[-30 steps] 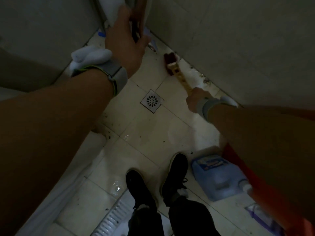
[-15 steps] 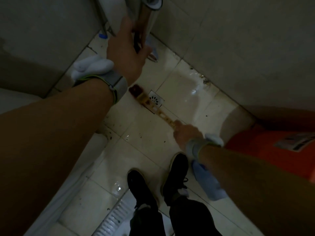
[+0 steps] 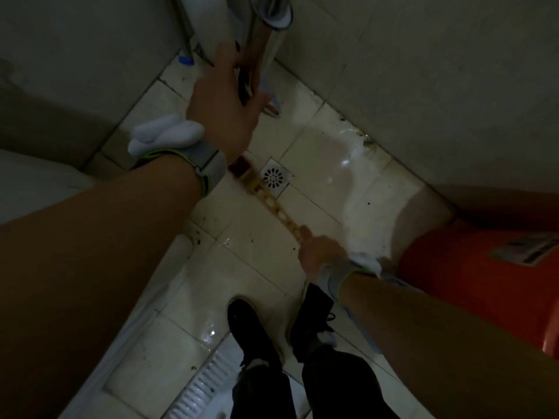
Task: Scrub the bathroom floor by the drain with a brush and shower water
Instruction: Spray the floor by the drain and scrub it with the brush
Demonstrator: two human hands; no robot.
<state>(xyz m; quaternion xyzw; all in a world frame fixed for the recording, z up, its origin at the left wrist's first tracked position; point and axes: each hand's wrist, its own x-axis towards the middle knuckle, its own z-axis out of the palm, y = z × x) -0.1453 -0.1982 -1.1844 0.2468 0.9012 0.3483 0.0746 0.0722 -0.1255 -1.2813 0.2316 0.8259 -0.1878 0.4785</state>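
Observation:
A square metal drain [image 3: 276, 176] sits in the pale wet floor tiles [image 3: 260, 252]. My right hand [image 3: 320, 252] grips the yellowish handle of a long brush [image 3: 272, 204]; its dark red head lies on the floor just left of the drain, partly hidden by my left wrist. My left hand [image 3: 227, 107] is raised near the wall corner and closed around a shiny chrome shower head [image 3: 266, 31] with a dark strip along it. Water glistens on the tiles to the right of the drain.
An orange bucket [image 3: 484, 282] stands at the right against the wall. A squat toilet pan [image 3: 196, 391] lies at the bottom centre, beside my two black shoes [image 3: 254, 331]. Tiled walls close in at left and right. A blue cap [image 3: 185, 60] lies in the far corner.
The brush head has been pulled from the wall side across to the left of the drain. My right hand drew back toward my feet. The left hand stays on the shower head.

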